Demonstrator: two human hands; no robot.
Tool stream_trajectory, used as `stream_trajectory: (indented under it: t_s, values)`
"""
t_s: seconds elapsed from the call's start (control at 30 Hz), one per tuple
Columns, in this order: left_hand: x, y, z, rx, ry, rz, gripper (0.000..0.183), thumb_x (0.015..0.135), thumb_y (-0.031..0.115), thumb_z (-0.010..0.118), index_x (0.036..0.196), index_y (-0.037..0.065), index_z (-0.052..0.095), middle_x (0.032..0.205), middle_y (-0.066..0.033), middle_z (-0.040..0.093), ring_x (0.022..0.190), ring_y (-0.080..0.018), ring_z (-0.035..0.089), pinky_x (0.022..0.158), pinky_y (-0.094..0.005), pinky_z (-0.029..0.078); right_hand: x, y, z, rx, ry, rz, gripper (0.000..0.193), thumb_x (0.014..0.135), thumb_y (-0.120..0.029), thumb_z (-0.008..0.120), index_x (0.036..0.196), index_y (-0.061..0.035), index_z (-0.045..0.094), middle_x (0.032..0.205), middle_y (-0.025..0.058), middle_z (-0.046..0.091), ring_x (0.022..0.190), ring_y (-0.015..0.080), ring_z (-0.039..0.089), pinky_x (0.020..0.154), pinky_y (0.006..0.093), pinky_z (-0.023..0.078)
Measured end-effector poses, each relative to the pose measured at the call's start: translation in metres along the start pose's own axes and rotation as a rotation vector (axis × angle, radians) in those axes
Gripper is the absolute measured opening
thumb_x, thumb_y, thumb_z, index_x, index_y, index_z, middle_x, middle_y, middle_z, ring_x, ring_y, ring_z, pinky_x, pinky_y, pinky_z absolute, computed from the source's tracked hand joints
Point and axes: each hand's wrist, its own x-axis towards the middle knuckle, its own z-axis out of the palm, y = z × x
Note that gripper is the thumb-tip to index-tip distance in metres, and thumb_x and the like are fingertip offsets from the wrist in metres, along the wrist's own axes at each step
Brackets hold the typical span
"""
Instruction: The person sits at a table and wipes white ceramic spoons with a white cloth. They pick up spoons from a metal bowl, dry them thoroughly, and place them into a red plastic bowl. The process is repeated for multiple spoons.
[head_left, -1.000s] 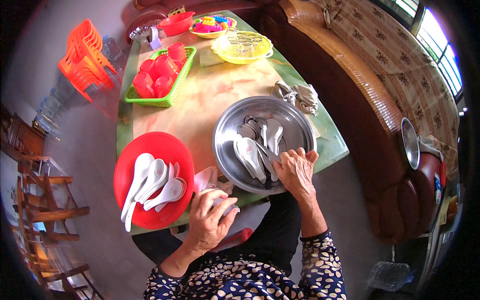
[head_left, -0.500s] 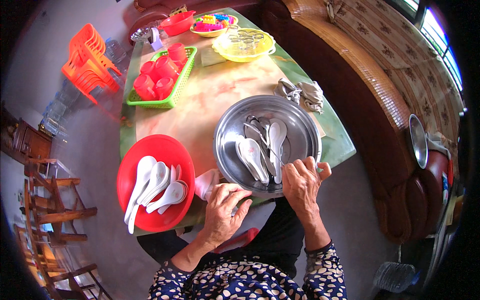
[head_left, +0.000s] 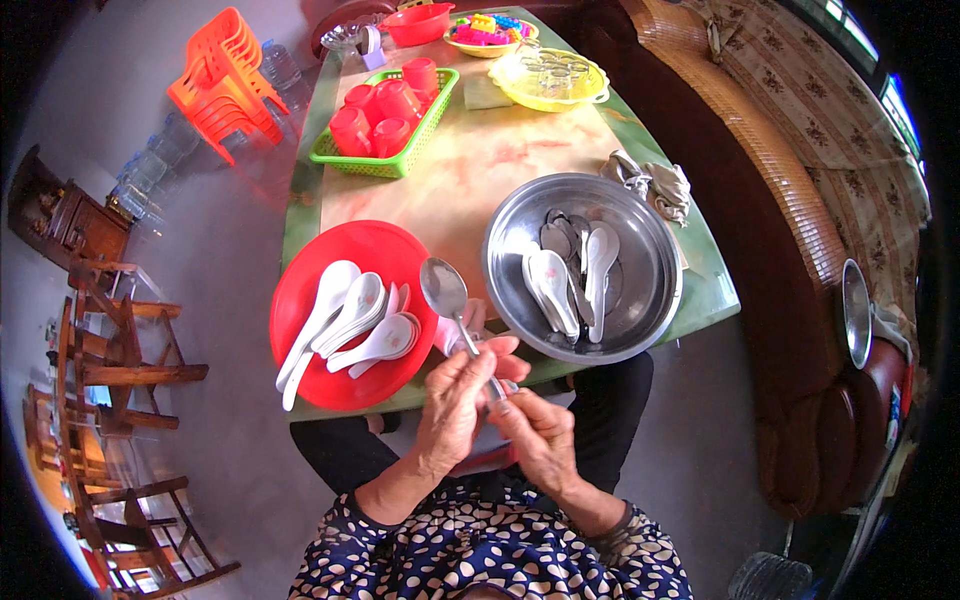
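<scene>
A metal spoon (head_left: 443,288) is held up in front of me at the table's near edge, its bowl pointing away toward the red plate. My left hand (head_left: 455,405) has its fingers around the middle of the handle. The handle's near end is pinched by my right hand (head_left: 540,428). To the right, a steel basin (head_left: 650,300) holds white soup spoons (head_left: 550,285) and several metal spoons (head_left: 560,235). On the left, a red plate (head_left: 400,250) carries several white soup spoons (head_left: 362,312). A pale pink cloth (head_left: 455,335) lies between plate and basin, partly hidden by the spoon.
Farther up the table (head_left: 480,165) stand a green basket (head_left: 425,135) of red cups, a yellow tray (head_left: 530,90) with glasses, and a bowl of toy blocks (head_left: 490,35). A crumpled cloth (head_left: 665,190) lies beyond the basin. Orange stools (head_left: 225,90) are stacked left; a sofa (head_left: 740,190) runs along the right.
My right hand has come out of the steel basin with a metal spoon and moved left. My left hand has closed on its handle. The view has shifted, so the table sits farther right.
</scene>
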Motion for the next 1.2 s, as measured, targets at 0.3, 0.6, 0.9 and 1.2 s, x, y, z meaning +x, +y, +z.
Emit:
stream_trajectory:
  t_s: [0.3,0.6,0.9,1.2]
  values:
    - [-0.040,0.032,-0.063,-0.064,0.087,-0.049,0.029,0.099,0.023,0.044,0.115,0.001,0.052,0.063,0.0052,0.032,0.045,-0.0024,0.028,0.039,-0.0172,0.024,0.046,0.043,0.017,-0.970,0.036,-0.572,0.053,0.073,-0.007,0.065,0.123,-0.0079,0.049,0.113,0.0172,0.049,0.095,0.0354,0.051,0.072,0.0417,0.050]
    - [-0.053,0.023,-0.073,-0.014,0.108,-0.038,0.043,0.100,0.025,0.041,0.141,0.013,0.034,0.067,0.0051,0.030,0.049,-0.0025,0.027,0.041,-0.0160,0.023,0.065,0.053,0.028,-0.958,-0.004,-0.391,0.044,0.070,-0.007,0.067,0.112,-0.0052,0.052,0.096,0.0166,0.056,0.079,0.0359,0.060,0.062,0.0422,0.050]
    - [-0.059,0.010,-0.055,0.122,0.128,-0.124,0.034,0.101,0.025,0.038,0.133,0.017,0.028,0.067,0.0059,0.036,0.048,-0.0017,0.030,0.039,-0.0153,0.024,0.045,0.003,0.035,-0.776,-0.111,-0.768,0.055,0.059,-0.008,0.074,0.112,-0.0030,0.059,0.082,0.0101,0.053,0.072,0.0279,0.051,0.066,0.0383,0.040]
    - [-0.062,-0.001,-0.051,0.255,0.092,-0.044,0.037,0.101,0.026,0.039,0.135,0.015,0.030,0.064,0.0057,0.033,0.048,-0.0023,0.028,0.040,-0.0169,0.024,0.062,0.008,0.042,-0.743,0.080,-0.705,0.038,0.064,-0.010,0.071,0.101,-0.0104,0.061,0.080,0.0066,0.049,0.074,0.0249,0.048,0.065,0.0371,0.037]
